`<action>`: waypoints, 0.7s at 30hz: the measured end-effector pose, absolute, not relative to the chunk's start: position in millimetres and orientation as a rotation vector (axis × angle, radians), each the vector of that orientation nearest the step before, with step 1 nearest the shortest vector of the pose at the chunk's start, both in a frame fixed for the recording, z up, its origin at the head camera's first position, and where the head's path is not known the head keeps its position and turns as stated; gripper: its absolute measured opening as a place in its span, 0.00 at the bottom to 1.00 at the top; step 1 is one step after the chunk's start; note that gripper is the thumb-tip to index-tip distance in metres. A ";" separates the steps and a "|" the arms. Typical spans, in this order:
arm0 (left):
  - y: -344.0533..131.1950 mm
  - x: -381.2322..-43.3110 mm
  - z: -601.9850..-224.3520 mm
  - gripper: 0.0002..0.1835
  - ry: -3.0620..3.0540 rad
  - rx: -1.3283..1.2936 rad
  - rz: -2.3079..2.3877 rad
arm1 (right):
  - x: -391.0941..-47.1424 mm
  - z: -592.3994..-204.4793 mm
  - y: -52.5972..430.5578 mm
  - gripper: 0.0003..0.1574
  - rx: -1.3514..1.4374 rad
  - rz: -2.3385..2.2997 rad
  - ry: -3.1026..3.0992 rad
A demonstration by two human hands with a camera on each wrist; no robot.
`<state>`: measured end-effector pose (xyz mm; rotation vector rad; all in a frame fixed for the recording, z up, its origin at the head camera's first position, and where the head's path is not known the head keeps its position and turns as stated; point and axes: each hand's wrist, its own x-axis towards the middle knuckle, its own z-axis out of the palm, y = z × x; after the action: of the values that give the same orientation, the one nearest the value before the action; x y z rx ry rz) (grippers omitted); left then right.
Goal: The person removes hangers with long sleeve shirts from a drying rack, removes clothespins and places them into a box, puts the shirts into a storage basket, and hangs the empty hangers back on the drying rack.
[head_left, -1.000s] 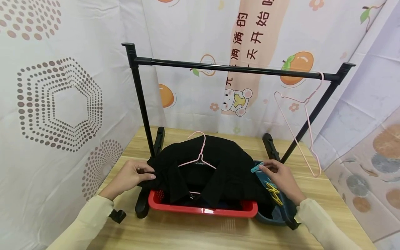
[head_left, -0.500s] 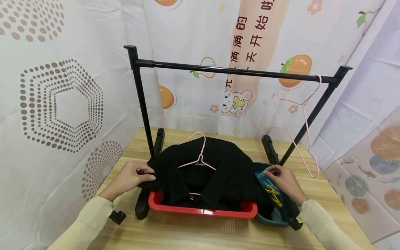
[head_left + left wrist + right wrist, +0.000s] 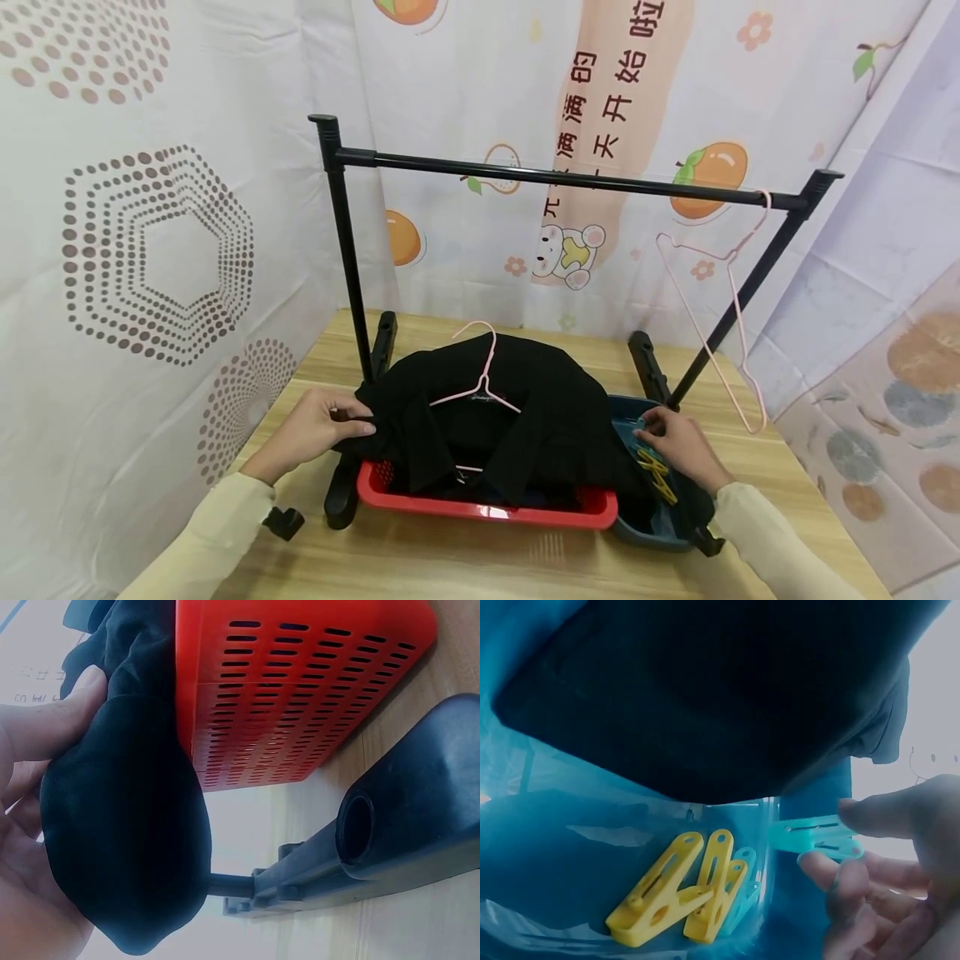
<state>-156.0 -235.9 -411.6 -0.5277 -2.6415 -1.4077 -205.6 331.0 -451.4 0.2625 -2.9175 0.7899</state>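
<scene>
A black collared shirt [image 3: 570, 392] lies over a red basket [image 3: 487, 510], with a pink hanger [image 3: 484, 382] at its neck. My left hand [image 3: 322, 421] pinches the shirt's left end; in the left wrist view the thumb presses on a dark sleeve [image 3: 127, 817] that hangs beside the perforated basket wall. Over the blue basin [image 3: 648, 537], my right hand [image 3: 682, 442] pinches a teal clothespin [image 3: 814, 834] between thumb and fingers. Yellow clothespins [image 3: 656, 892] lie inside the basin below it, with another teal one partly behind them. The shirt's right end hangs into the basin.
A black clothes rack [image 3: 555, 177] stands over the basket, its feet [image 3: 343, 492] on the wooden table [image 3: 450, 567]. An empty pink hanger [image 3: 731, 258] hangs at the bar's right end. Patterned curtains [image 3: 450, 75] enclose the table at the back and sides.
My right hand has lowered the teal clothespin from above the basin's edge toward the other clothespins. The left hand keeps its hold on the shirt. The head view has shifted slightly.
</scene>
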 end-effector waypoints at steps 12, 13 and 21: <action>-235.9 -152.9 -411.6 0.04 -2.650 -0.511 -1.420 | -212.4 -457.8 324.3 0.19 0.342 0.736 -3.028; -235.7 -153.1 -411.0 0.04 -2.648 -0.512 -1.416 | -213.2 -457.9 323.4 0.19 0.350 0.733 -3.034; -235.8 -152.9 -409.4 0.05 -2.655 -0.511 -1.391 | -214.0 -457.0 317.4 0.21 0.360 0.760 -3.103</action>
<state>-152.9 -235.8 -409.4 -0.5112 -2.6550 -1.3914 -214.0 317.4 -457.0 0.3602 -3.1027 0.7601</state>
